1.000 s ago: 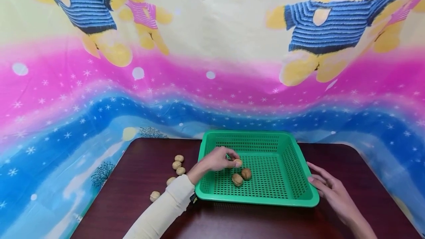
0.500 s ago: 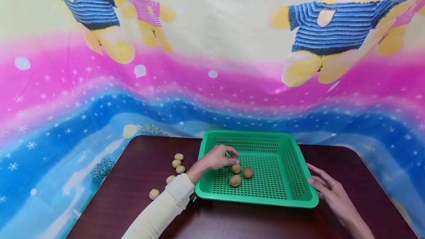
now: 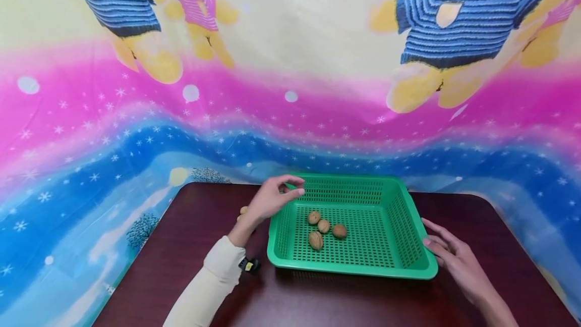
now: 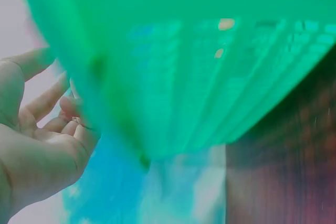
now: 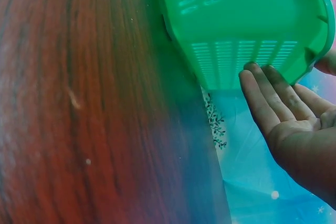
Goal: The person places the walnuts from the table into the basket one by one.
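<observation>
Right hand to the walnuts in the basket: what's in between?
Only the green plastic basket itself: its right wall, then bare slotted floor. Head view shows it.

basket point(image 3: 354, 270) of smooth, moulded-looking plastic, semi-gloss, walnuts point(image 3: 315, 240) rough, wrinkled and matt, table point(image 3: 290, 302) in wood-grain finish, smooth, glossy, with soft reflections, backdrop point(image 3: 317, 29) of smooth, lightly creased sheeting, faint sheen, cloth or plastic undetermined, sleeve point(image 3: 209, 279) of soft-looking matt cloth

No text, label, brand, number or sign readable in the head view or either wrist view, a yellow patch point(image 3: 248, 266) on the black device point(image 3: 255, 265) at the left cuff point(image 3: 222, 257) too small to make out
</observation>
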Motion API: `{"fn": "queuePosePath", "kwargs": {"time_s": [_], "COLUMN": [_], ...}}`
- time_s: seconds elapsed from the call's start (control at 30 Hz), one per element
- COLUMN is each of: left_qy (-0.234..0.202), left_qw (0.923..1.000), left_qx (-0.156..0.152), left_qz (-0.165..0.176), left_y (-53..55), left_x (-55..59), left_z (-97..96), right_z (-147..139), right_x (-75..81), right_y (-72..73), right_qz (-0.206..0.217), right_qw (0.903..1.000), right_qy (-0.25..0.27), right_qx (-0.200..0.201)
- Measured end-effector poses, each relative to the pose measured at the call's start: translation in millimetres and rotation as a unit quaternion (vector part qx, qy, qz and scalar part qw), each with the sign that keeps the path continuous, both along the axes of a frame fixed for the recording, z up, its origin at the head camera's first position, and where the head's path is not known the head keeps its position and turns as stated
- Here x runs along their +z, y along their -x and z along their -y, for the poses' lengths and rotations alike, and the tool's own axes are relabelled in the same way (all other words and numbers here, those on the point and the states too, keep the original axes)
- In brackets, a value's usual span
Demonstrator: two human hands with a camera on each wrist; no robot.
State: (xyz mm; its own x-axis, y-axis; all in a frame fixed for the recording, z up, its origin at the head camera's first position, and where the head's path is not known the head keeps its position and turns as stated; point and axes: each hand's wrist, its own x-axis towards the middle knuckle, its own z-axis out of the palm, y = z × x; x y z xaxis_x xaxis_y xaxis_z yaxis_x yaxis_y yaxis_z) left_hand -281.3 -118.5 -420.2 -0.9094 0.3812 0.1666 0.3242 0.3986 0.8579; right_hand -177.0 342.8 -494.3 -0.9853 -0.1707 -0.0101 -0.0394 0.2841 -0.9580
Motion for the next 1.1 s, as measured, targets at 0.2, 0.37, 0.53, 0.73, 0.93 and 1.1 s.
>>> {"fn": "queuePosePath", "kwargs": {"time_s": [0.2, 0.37, 0.53, 0.73, 0.93, 1.1], "left_qy": [-0.033, -0.046, -0.047, -0.036, -0.002, 0.022], "left_qw": [0.9973, 0.9925, 0.9880, 0.9810, 0.9762, 0.9692], "left_qx": [0.064, 0.107, 0.137, 0.177, 0.198, 0.218], "left_qz": [0.014, 0.038, 0.053, 0.071, 0.088, 0.112], "left_y": [-14.9, -29.4, -43.8, -57.2, -75.5, -92.5], "left_x": [-2.0, -11.1, -20.3, -34.0, -49.9, -63.7], "left_z": [40.9, 70.4, 95.8, 115.3, 139.3, 160.6], "right_z": [-0.4, -0.1, 0.3, -0.3, -0.6, -0.6], "right_x": [0.5, 0.6, 0.2, 0.7, 0.4, 1.0], "right_y": [0.0, 1.2, 1.5, 2.3, 0.6, 1.0], "right_qz": [-0.007, -0.010, -0.012, -0.007, -0.002, -0.001], "right_qw": [1.0000, 0.9999, 0.9999, 1.0000, 1.0000, 0.9999], "right_qy": [-0.001, -0.010, -0.004, -0.007, -0.006, -0.010], "right_qx": [0.003, -0.001, 0.002, -0.001, 0.001, -0.003]}}
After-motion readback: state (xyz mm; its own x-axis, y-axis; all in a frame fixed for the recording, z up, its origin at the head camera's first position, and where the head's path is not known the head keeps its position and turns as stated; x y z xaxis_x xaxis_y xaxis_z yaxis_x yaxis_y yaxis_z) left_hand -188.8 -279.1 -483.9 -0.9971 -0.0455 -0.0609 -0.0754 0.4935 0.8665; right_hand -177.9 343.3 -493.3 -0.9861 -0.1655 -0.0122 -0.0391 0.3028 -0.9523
